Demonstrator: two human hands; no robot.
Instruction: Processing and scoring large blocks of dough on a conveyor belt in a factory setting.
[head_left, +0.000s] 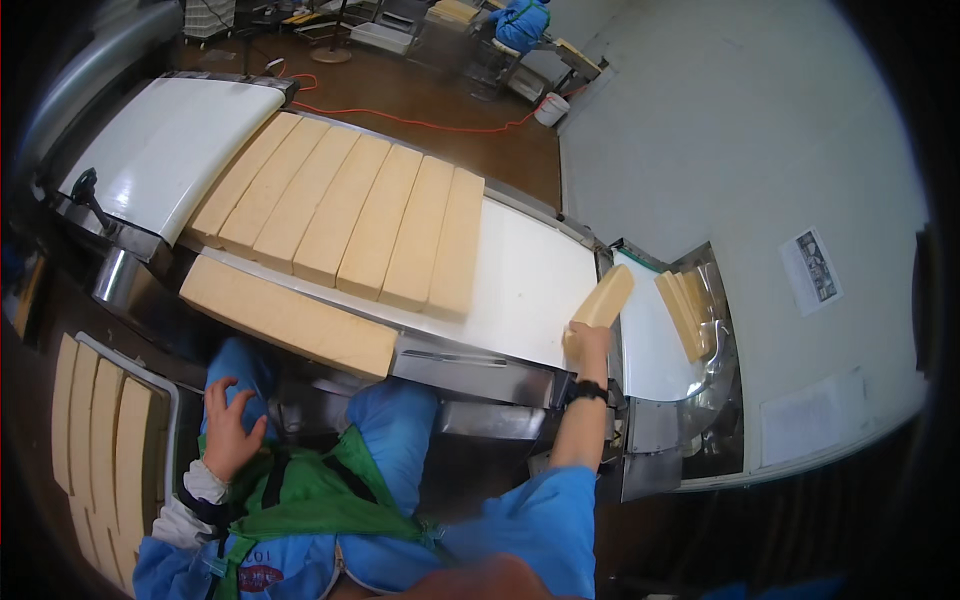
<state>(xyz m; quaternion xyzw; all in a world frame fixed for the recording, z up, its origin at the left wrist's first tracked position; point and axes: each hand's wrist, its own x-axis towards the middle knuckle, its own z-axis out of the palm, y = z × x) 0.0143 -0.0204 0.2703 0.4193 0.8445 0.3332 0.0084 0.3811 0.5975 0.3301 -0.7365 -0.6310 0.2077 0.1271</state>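
My right hand (589, 341) grips the near end of a pale yellow block (606, 296) at the right end of a white conveyor belt (525, 277). Its far end reaches over the gap towards a second white belt (649, 352). Further left, a row of several long pale yellow blocks (360, 210) lies side by side on the conveyor. Another long block (289, 315) rests lengthwise along the conveyor's near edge. My left hand (229, 431) is held over my lap with its fingers spread, holding nothing. What the blocks are made of cannot be told.
At lower left, more long blocks (105, 435) lie in a grey-rimmed bin (172, 420). Several blocks (682, 307) lean at the metal guard on the right belt. Behind are an orange cable (420, 122), a white bucket (553, 109) and a seated person in blue.
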